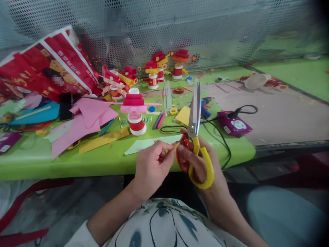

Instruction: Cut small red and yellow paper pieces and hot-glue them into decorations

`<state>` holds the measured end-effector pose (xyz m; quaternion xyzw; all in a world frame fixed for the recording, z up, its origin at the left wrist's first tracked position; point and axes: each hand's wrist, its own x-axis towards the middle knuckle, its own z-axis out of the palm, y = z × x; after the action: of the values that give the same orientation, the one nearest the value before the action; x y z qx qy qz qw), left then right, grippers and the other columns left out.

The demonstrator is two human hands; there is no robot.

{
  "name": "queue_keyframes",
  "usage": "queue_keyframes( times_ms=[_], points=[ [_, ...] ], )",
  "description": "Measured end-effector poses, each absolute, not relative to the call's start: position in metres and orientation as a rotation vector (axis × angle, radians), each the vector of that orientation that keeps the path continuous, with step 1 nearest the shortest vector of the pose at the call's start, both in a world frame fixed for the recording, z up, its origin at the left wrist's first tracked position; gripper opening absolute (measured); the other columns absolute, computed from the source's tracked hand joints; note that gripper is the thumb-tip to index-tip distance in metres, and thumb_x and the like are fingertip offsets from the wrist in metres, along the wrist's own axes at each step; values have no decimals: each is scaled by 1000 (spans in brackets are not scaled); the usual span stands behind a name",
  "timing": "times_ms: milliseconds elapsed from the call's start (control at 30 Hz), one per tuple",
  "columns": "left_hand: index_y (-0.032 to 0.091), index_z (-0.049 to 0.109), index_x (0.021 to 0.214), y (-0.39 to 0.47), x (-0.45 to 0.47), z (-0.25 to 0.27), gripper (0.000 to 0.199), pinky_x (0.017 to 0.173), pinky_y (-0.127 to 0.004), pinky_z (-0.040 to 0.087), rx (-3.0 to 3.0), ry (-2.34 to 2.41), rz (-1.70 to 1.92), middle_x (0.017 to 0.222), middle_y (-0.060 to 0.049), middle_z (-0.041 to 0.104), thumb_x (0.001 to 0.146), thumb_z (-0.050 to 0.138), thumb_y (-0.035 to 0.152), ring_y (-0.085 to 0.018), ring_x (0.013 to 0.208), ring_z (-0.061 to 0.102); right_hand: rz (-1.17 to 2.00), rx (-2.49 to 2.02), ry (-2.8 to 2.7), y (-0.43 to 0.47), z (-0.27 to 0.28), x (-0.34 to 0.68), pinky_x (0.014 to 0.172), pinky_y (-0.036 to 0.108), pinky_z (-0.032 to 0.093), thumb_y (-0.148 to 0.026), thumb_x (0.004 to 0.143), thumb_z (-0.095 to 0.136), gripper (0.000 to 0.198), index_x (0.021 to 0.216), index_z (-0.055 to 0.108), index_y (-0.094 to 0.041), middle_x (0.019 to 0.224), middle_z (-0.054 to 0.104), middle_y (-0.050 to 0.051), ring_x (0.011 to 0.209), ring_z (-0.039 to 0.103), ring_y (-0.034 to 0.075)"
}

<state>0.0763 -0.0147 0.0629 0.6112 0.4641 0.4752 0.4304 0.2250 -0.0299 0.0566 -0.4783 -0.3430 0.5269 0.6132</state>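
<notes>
To the near right of the pink-topped cup figurine, seemingly assembled, the left grip pinches a yellow paper scrap, apparently unattached, while the right grip wraps yellow-handled scissors.

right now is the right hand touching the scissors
Touching. The head view shows it: the right hand grips the scissors by their handles, with the blades pointing up above the hand.
</notes>
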Motion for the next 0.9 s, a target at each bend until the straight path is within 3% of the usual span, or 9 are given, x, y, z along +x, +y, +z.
queue_keyframes(
  times_ms=[267, 433, 600, 767, 900],
  points=[
    [21, 74, 83, -9, 76, 69, 17, 52, -23, 31, 1430, 1088, 1061, 58, 4, 51, 90, 74, 35, -10, 53, 38, 1202, -1055, -768, -29, 58, 225, 39, 21, 40, -29, 71, 91, 57, 124, 68, -27, 73, 59, -7, 47, 48, 7],
    [20, 74, 87, -3, 74, 69, 25, 46, -21, 26, 1244, 1038, 969, 54, 7, 43, 82, 83, 42, -7, 47, 33, 1142, -1066, -805, -28, 58, 223, 41, 21, 41, -28, 75, 88, 48, 119, 70, -27, 78, 61, -6, 49, 48, 7],
    [18, 71, 81, 0, 74, 64, 35, 39, -20, 23, 1171, 994, 973, 56, 7, 46, 86, 78, 53, -3, 41, 30, 1078, -1108, -840, -29, 57, 221, 42, 21, 44, -26, 74, 88, 51, 122, 70, -27, 82, 64, -5, 51, 48, 7],
    [19, 70, 86, 1, 74, 60, 33, 34, -17, 22, 1028, 915, 968, 51, 11, 39, 87, 78, 51, -2, 35, 27, 1091, -1109, -834, -29, 56, 220, 42, 20, 46, -25, 73, 90, 56, 125, 70, -28, 85, 65, -5, 51, 50, 7],
    [18, 70, 88, 1, 76, 57, 36, 32, -17, 21, 971, 909, 981, 53, 10, 46, 82, 83, 51, -1, 33, 30, 1060, -1105, -837, -27, 55, 220, 42, 19, 46, -23, 72, 90, 55, 123, 71, -28, 83, 64, -5, 52, 50, 7]
  ],
)
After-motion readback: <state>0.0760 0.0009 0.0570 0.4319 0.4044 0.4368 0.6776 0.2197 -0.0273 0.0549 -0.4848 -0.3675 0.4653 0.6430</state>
